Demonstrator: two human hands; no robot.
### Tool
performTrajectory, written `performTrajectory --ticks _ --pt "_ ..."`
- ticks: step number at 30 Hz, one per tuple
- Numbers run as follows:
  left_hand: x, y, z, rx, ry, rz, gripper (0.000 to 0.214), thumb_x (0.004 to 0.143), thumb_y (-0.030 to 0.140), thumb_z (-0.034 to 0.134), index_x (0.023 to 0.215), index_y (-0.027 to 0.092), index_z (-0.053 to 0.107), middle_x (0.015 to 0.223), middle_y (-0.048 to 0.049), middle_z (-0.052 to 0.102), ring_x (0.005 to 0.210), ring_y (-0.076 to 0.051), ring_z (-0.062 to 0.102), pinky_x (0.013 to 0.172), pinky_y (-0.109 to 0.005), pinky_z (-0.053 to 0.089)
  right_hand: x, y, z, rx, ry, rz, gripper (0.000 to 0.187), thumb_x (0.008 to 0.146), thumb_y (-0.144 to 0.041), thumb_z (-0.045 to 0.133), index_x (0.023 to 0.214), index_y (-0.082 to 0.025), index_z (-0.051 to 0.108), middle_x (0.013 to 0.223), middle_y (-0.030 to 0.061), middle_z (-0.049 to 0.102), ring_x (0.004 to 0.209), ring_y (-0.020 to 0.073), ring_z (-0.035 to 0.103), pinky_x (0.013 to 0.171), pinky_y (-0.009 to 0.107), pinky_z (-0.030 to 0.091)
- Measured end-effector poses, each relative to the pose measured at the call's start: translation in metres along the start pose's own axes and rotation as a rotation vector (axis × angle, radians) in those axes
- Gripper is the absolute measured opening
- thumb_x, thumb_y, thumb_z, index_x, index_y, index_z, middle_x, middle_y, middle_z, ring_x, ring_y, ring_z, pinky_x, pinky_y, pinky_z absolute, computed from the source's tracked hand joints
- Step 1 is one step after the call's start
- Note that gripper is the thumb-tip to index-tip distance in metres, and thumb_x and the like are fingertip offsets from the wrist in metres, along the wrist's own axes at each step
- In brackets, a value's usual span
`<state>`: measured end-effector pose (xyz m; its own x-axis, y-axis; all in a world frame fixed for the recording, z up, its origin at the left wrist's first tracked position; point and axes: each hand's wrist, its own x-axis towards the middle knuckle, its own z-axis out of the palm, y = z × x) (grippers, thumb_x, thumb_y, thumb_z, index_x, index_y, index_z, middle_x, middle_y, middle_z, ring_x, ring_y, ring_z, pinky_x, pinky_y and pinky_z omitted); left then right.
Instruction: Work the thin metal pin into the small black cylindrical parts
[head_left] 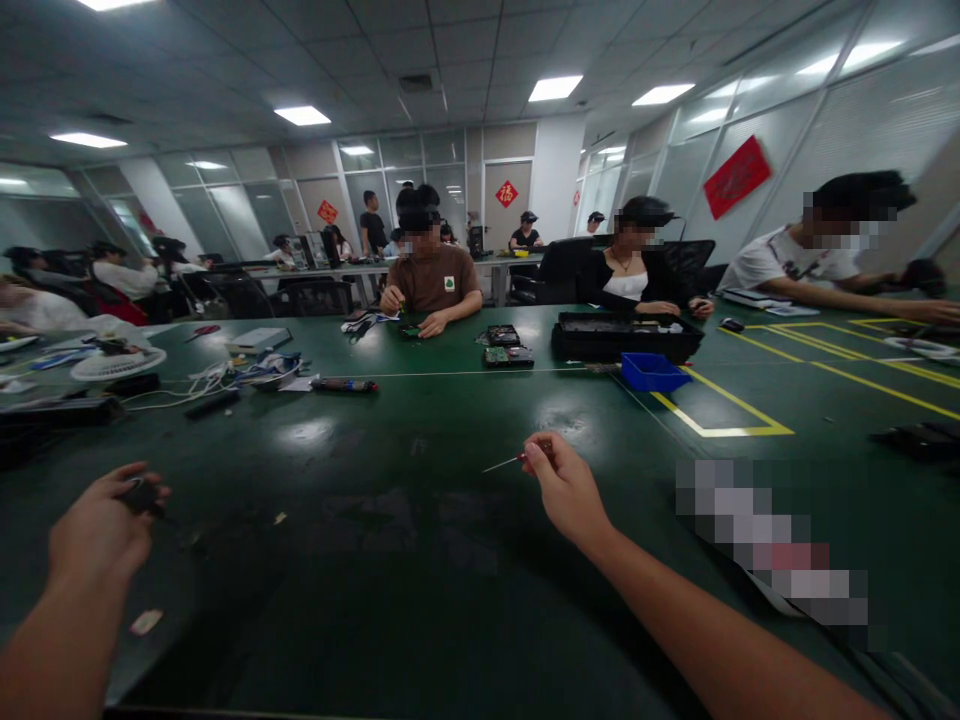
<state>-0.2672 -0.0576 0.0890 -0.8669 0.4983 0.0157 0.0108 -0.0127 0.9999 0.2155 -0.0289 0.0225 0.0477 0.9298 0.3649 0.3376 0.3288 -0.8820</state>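
My right hand [566, 490] is closed around a small screwdriver [506, 463], whose thin metal shaft points left over the green table [420, 590]. A bit of red shows at the handle, most of which my fingers cover. At the far left my left hand [101, 525] is closed on a small dark object [142, 495]. Its kind cannot be made out, as the fingers hide part of it. Between the two hands lies a small pale scrap [280, 518] on the tabletop, and another paper scrap [146, 622] is below my left hand.
Across the table a person in a brown shirt [431, 275] handles a small part. Hard drives [508, 356], a black case [626, 338], a blue bin [654, 373] and a dark cylindrical tool [345, 385] lie ahead. Cables [202, 385] and a white fan grille [118, 365] are at left.
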Motion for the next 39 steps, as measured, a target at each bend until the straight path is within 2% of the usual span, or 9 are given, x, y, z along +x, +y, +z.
performTrajectory --ticks 3,9,13,18,20,27,30,34,39 --pt "-0.022 -0.001 0.031 -0.087 -0.122 -0.096 0.021 0.064 0.001 0.048 0.075 0.017 0.056 0.061 0.0027 0.054 0.053 -0.011 0.05 0.048 -0.018 0.039 0.0 0.001 0.0 0.003 -0.006 0.008 0.026 0.096 -0.045 0.047 0.095 -0.023 0.06 0.084 0.0039 0.068 0.077 0.0216 0.066 0.072 0.035 0.049" --pt "-0.087 -0.004 0.093 -0.142 -0.559 -0.089 0.028 0.06 0.01 0.053 0.087 0.015 0.06 0.07 0.0006 0.055 0.06 -0.014 0.051 0.052 -0.023 0.041 -0.002 -0.006 -0.003 0.009 0.0 -0.001 0.023 0.096 -0.043 0.048 0.093 -0.023 0.06 0.082 0.0031 0.067 0.078 0.0212 0.065 0.073 0.035 0.048" --pt "-0.132 -0.015 0.131 -0.129 -0.808 -0.048 0.027 0.07 0.024 0.056 0.095 0.015 0.059 0.076 -0.0014 0.057 0.065 -0.015 0.054 0.06 -0.026 0.044 -0.002 -0.01 -0.003 0.025 0.002 0.015 0.023 0.095 -0.043 0.05 0.093 -0.023 0.06 0.085 0.0039 0.067 0.08 0.0217 0.065 0.074 0.035 0.049" --pt "-0.184 -0.033 0.17 0.138 -0.92 0.069 0.052 0.071 0.013 0.061 0.121 0.019 0.049 0.106 -0.0068 0.063 0.092 -0.019 0.061 0.08 -0.03 0.046 -0.002 -0.009 -0.002 0.067 -0.016 0.021 0.021 0.094 -0.039 0.051 0.102 -0.023 0.061 0.091 0.0045 0.068 0.086 0.0222 0.066 0.076 0.036 0.05" --pt "-0.202 -0.038 0.181 0.219 -0.976 0.123 0.049 0.075 0.011 0.06 0.122 0.018 0.049 0.114 -0.0103 0.063 0.102 -0.021 0.061 0.089 -0.034 0.045 -0.002 -0.01 -0.002 0.055 -0.009 0.022 0.021 0.094 -0.04 0.052 0.1 -0.022 0.062 0.089 0.004 0.069 0.083 0.0216 0.066 0.075 0.035 0.049" --pt "-0.23 -0.065 0.194 0.188 -1.23 0.326 0.034 0.074 0.006 0.068 0.105 0.018 0.064 0.104 -0.0058 0.069 0.098 -0.021 0.064 0.092 -0.035 0.048 -0.002 -0.015 -0.004 0.138 0.046 0.003 0.026 0.09 -0.045 0.06 0.079 -0.021 0.063 0.066 -0.0004 0.061 0.063 0.0169 0.057 0.06 0.03 0.044" --pt "-0.227 -0.076 0.19 0.191 -1.238 0.431 0.039 0.074 0.004 0.07 0.108 0.021 0.068 0.111 -0.0044 0.069 0.105 -0.021 0.064 0.097 -0.036 0.047 -0.002 -0.013 -0.005 0.287 0.11 0.009 0.023 0.089 -0.043 0.06 0.083 -0.022 0.064 0.07 0.0 0.063 0.066 0.0169 0.06 0.063 0.03 0.048" --pt "-0.225 -0.077 0.185 0.201 -1.232 0.427 0.045 0.076 0.005 0.07 0.117 0.021 0.066 0.117 -0.0056 0.069 0.108 -0.021 0.064 0.1 -0.037 0.046 -0.001 -0.011 -0.005 0.345 0.172 0.006 0.023 0.088 -0.044 0.062 0.094 -0.022 0.066 0.082 0.0033 0.068 0.076 0.0196 0.065 0.073 0.035 0.052" --pt "-0.224 -0.072 0.183 0.231 -1.205 0.468 0.04 0.079 0.01 0.071 0.117 0.02 0.068 0.121 -0.0061 0.069 0.113 -0.022 0.063 0.106 -0.039 0.043 -0.001 -0.006 -0.003 0.29 0.125 -0.004 0.024 0.09 -0.045 0.061 0.097 -0.022 0.065 0.085 0.0041 0.069 0.08 0.0204 0.066 0.077 0.036 0.053"
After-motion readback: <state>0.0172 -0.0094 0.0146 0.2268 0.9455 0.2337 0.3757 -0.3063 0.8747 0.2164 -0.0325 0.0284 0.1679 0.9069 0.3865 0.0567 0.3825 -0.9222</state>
